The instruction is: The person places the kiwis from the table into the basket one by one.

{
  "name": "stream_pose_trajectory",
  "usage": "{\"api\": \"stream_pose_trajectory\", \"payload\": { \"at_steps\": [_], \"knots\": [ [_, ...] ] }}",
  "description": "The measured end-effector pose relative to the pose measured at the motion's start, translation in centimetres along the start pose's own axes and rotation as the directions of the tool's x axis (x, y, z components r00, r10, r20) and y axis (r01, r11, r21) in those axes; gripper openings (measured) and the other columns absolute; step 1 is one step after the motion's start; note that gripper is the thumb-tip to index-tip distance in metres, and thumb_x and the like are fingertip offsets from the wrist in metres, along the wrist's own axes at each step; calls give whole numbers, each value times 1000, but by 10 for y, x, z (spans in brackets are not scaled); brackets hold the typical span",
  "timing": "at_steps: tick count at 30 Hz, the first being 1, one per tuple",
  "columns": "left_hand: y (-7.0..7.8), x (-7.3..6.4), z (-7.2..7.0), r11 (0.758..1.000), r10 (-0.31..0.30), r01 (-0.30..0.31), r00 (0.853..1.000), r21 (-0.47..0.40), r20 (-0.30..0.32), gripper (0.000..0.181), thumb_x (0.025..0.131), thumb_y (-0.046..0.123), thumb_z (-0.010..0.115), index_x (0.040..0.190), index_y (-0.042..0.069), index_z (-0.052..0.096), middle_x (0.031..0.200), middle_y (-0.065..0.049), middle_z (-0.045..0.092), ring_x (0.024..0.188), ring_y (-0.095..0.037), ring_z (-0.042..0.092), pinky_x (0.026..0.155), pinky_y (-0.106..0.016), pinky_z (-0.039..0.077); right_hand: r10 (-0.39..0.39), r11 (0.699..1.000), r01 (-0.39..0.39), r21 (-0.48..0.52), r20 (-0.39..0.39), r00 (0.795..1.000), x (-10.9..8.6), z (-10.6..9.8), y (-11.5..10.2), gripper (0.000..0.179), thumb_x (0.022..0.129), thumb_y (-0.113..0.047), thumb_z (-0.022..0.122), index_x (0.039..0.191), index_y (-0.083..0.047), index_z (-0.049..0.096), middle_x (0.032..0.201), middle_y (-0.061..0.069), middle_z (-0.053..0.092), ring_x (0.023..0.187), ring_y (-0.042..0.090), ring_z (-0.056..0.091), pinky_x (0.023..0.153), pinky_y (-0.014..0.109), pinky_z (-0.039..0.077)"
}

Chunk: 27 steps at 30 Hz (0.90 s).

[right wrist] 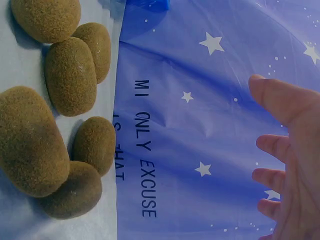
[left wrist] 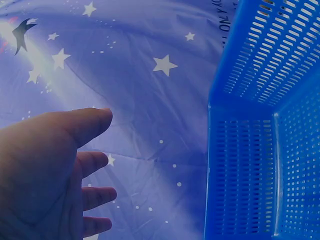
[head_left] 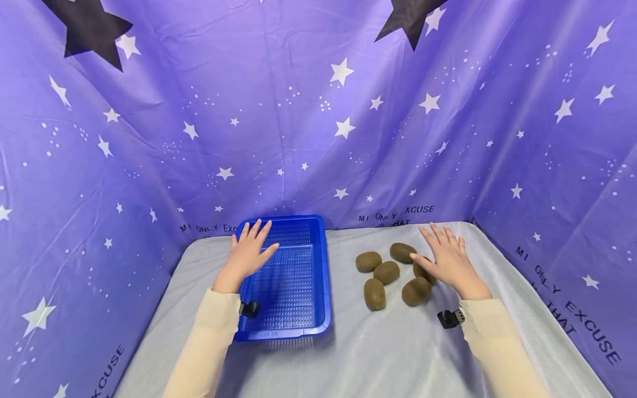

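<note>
My left hand hovers over the left side of a blue plastic basket, fingers spread and straight, holding nothing. In the left wrist view the hand appears beside the basket's perforated wall. Several brown fuzzy kiwifruit lie in a loose group to the right of the basket. Above the group's right edge my right hand is spread flat, covering part of one kiwifruit. Its palm and fingers are bare in the right wrist view, away from the kiwifruit.
A grey cloth covers the table. Purple star-printed curtains enclose it at the back and both sides. A small black camera sits at the left wrist, another black camera at the right.
</note>
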<state>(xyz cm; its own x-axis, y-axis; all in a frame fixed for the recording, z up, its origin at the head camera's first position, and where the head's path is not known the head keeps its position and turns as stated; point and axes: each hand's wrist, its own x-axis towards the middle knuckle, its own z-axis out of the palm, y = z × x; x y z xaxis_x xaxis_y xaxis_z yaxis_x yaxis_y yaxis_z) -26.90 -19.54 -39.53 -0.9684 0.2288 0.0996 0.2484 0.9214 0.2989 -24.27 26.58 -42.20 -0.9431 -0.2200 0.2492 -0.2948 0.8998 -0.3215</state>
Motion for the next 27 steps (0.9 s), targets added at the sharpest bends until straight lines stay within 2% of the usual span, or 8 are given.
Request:
{"api": "stream_pose_trajectory", "payload": {
  "at_steps": [11, 18, 27],
  "knots": [
    [-10, -14, -1, 999, -12, 11, 1000, -53, -20, 69, 96, 48, 44, 152, 15, 20, 156, -18, 16, 141, -43, 2, 104, -72, 1, 18, 999, -18, 37, -12, 1000, -11, 1, -1, 77, 91, -48, 54, 146, -1, 30, 149, 32, 19, 135, 55, 8, 101, 74, -2],
    [-16, -25, -1, 995, -35, 34, 999, -94, -12, 68, 96, 45, 45, 152, 16, 19, 156, -18, 15, 141, -44, 2, 104, -72, 1, 35, 997, -35, 71, 6, 999, -18, 7, 2, 77, 91, -46, 55, 147, -2, 26, 149, 32, 17, 137, 53, 2, 101, 73, -4],
    [-29, -46, 5, 993, -59, 57, 998, -101, -22, 69, 96, 47, 46, 151, 13, 22, 155, -20, 16, 140, -47, 5, 102, -73, 4, 35, 997, -35, 76, 8, 999, -27, 23, 9, 74, 90, -42, 58, 145, 0, 31, 146, 33, 23, 133, 57, 11, 100, 75, 1]
  ]
}}
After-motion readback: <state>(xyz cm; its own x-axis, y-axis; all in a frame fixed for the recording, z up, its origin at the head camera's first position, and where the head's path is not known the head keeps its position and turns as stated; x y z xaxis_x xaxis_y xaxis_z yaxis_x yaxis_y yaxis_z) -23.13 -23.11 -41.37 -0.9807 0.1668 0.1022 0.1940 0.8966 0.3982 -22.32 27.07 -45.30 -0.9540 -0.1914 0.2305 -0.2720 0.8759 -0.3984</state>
